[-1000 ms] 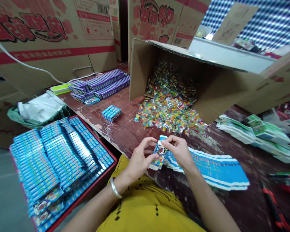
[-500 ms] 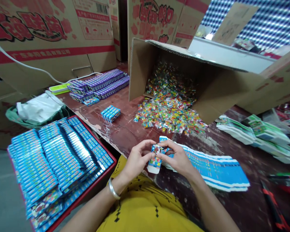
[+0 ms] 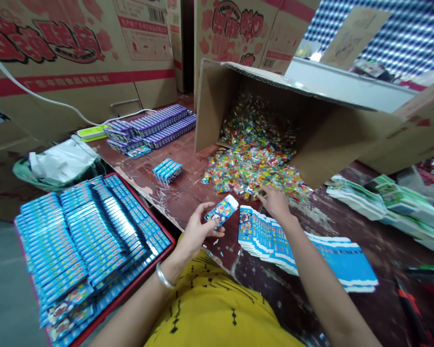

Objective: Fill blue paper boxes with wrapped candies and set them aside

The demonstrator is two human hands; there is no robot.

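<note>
In my left hand [image 3: 198, 226] is a small blue printed candy box [image 3: 222, 211], tilted, with its white end flap standing open to the upper right. The thumb lies across the box's front. My right hand [image 3: 277, 205] is at the front edge of a heap of small clear-wrapped colourful candies [image 3: 238, 168]. Its fingers are bent together there, and what lies between them is too small to make out. Below the right forearm a fanned row of flat blue cartons [image 3: 267, 236] lies on the table, partly covered by the arm.
Candies spill from a cardboard box [image 3: 332, 140] lying on its side. A red tray [image 3: 171, 241] at left holds rows of blue boxes. A small blue stack [image 3: 167, 170] and purple boxes [image 3: 162, 126] stand farther back. Green cartons [image 3: 361, 200] and red-handled pliers [image 3: 408, 299] lie at right.
My right hand has let go of the box and moved up and right to the candy heap. My left hand has turned the box so its open end points up right.
</note>
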